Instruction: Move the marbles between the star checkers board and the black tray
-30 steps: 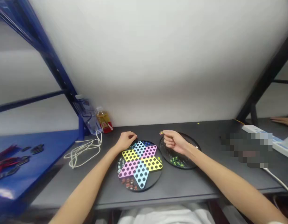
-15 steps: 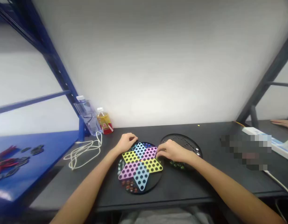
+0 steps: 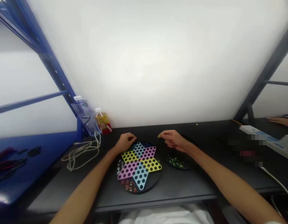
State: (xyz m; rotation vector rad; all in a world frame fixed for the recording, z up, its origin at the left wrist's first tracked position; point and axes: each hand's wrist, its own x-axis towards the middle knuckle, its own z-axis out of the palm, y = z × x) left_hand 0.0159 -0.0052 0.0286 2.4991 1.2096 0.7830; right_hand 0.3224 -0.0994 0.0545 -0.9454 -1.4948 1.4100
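Note:
My right hand (image 3: 172, 139) hangs above the far edge of a round black tray (image 3: 189, 164), pinching a small yellow-green marble (image 3: 159, 136) between its fingertips. Green marbles (image 3: 176, 161) lie in that tray, below the hand. To its left is a Chinese checkers board with a multicoloured perforated star (image 3: 139, 166). Several dark marbles (image 3: 128, 185) sit in its near corner. My left hand (image 3: 126, 142) rests at the board's far left edge, and its curled fingers hide whether it holds anything.
A dark table carries a plastic water bottle (image 3: 84, 116), a juice bottle (image 3: 103, 122) and a coiled white cable (image 3: 82, 154). A blue shelf (image 3: 29, 155) stands left. A power strip (image 3: 262, 137) and another person's hand (image 3: 280, 122) are far right.
My right hand has risen from low over the tray and board edge to above the tray's far edge, with a marble now visible in its fingertips. My left hand has hardly moved.

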